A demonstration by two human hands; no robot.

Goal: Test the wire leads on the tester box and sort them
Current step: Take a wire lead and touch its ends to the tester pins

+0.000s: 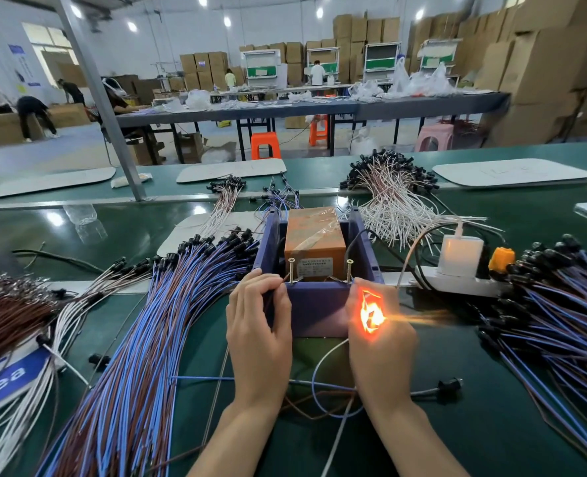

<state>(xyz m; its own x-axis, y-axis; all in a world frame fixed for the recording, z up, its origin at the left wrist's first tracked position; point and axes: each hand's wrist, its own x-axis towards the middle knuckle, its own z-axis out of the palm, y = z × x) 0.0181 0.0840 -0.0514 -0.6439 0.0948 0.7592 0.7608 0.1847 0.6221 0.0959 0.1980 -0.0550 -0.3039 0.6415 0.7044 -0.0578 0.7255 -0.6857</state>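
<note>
Orange glow (371, 315) within right hand (383, 342)

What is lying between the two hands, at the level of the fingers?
In the head view, the purple front wall of the tester box lies between the left hand and the right hand; both hands touch it.

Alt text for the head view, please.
The left hand and right hand hold wire ends at the screws of a blue tester box; an orange glow shines at the right hand. Blue-and-brown lead bundles lie either side.
</note>
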